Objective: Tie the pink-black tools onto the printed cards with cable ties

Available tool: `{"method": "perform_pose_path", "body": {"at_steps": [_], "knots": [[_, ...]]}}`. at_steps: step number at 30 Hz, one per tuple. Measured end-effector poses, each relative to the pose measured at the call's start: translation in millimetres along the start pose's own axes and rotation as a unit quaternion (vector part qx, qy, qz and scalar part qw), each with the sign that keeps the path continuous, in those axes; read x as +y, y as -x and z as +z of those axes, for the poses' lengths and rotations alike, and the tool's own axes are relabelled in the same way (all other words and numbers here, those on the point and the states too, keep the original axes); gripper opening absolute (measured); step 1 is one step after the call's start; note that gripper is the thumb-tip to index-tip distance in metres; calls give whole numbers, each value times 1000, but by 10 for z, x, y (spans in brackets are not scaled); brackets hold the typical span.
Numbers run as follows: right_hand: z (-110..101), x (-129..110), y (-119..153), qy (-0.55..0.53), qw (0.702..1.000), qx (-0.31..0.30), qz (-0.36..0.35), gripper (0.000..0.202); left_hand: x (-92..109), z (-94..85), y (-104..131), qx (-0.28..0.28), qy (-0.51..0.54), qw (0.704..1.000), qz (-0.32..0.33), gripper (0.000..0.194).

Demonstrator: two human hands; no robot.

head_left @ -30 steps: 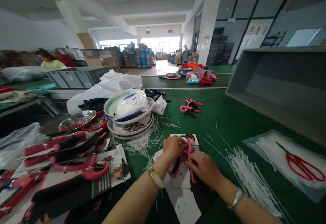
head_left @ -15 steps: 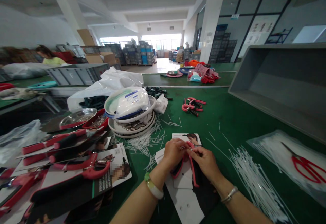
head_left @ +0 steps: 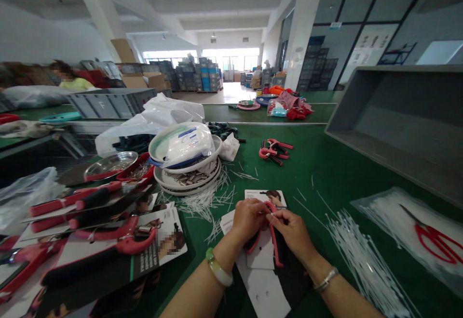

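A red-and-black hand grip strengthener (head_left: 278,248) lies on a printed backing card (head_left: 263,289) on the table in front of me. My left hand (head_left: 251,219) is closed around its upper left part, the fingertips near the top. From the other side my right hand (head_left: 291,229) pinches at the same spot, its fingertips meeting those of the left. A tiny pale bit shows between the fingertips, too small to name. Another card (head_left: 265,194) with a picture pokes out behind my hands. White cable ties (head_left: 361,260) lie in a bundle right of my right hand.
Carded hand grips (head_left: 133,245) are piled at left. Stacked plates (head_left: 186,183) hold metal parts, with cut tie ends (head_left: 202,207) beside them. Loose hand grips (head_left: 275,152) lie ahead. Red-handled scissors (head_left: 434,241) rest on a bag at right, below a grey crate (head_left: 398,115).
The fingers have shifted slightly at the top of the hand grip strengthener, and the left fingers now cover more of it. Otherwise the table looks the same.
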State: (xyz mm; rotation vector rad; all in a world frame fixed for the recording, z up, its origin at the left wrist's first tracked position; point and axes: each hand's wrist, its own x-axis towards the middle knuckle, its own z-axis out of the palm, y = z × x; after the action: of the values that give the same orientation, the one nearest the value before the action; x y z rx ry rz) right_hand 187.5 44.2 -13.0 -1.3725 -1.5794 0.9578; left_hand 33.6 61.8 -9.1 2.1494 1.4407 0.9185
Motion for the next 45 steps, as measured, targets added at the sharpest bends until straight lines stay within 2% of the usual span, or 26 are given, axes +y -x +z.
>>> {"method": "perform_pose_path", "body": {"at_steps": [4,10,17,22,24,26,31,34,37,40,43,45], "knots": [[1,8,-1,-12,1000,-4,10,28,-11,12,0,-2,4,1000,5,15],[-3,18,-18,-65,995,-57,42,31,-36,37,17,3,22,1000,10,22],[14,28,-65,-66,995,-55,47,31,-77,80,12,-3,49,999,9,25],[-11,28,-135,-62,996,-57,43,34,-68,-21,35,-39,113,993,24,28],[-14,45,-134,-43,998,-41,28,30,-51,-82,55,-68,156,985,32,26],[-3,62,-114,-22,1000,-17,5,21,-29,-120,66,-78,156,984,40,23],[55,70,-44,2,999,31,-39,4,66,-92,50,-41,73,995,45,14],[80,70,-6,8,996,51,-67,12,135,-60,59,-5,39,998,55,10],[80,84,25,31,991,60,-118,9,151,-13,98,39,3,997,66,10],[55,88,20,91,980,37,-175,13,127,69,152,69,22,994,83,10],[22,59,-46,164,971,2,-177,18,185,122,199,95,70,987,106,11],[3,35,-109,198,966,-16,-168,23,291,94,213,93,83,983,133,12]]}}
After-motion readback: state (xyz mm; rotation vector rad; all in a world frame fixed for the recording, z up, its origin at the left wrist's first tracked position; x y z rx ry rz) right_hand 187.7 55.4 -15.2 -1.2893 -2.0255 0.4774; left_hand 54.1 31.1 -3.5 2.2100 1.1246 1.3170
